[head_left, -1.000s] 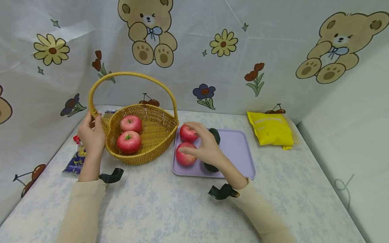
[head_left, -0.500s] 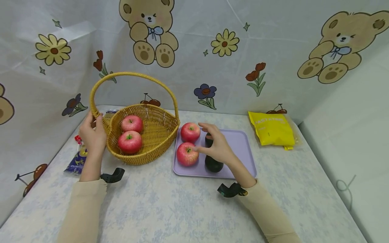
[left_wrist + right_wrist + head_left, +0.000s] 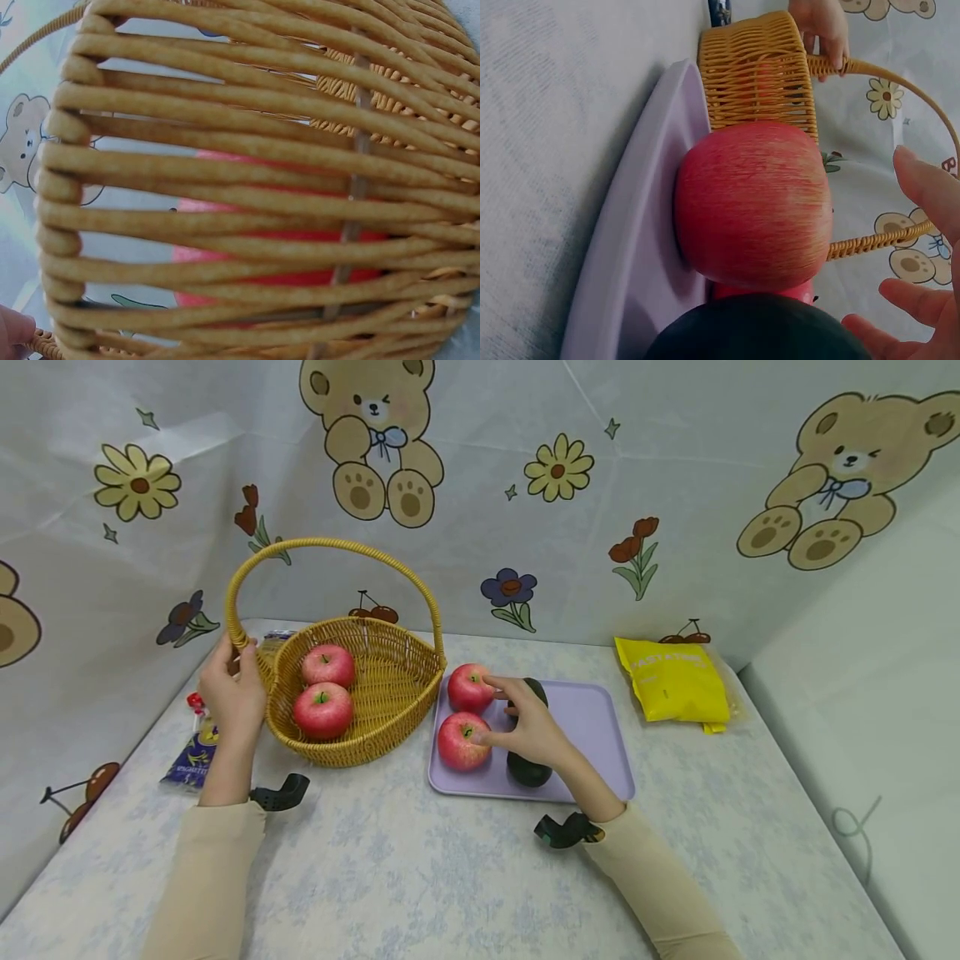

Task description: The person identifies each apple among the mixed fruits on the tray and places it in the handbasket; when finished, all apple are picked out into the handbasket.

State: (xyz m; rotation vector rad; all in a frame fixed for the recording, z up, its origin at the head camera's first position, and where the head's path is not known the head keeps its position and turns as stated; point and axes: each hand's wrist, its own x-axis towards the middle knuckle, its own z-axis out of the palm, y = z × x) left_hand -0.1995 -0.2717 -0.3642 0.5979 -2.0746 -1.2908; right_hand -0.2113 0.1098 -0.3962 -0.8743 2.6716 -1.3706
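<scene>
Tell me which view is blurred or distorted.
Head view: sharp, evenly lit, wide-angle bending at the edges. Left wrist view: woven yellow wicker basket fills the frame, soft and too close. Right wrist view: red apple fairly clear, dark green avocado blurred.

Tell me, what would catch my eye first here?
The yellow wicker basket at left, holding two red apples, its handle base held by the left hand. Beside it the right hand hovers over a lilac tray bearing two more apples and dark green fruit.
</scene>
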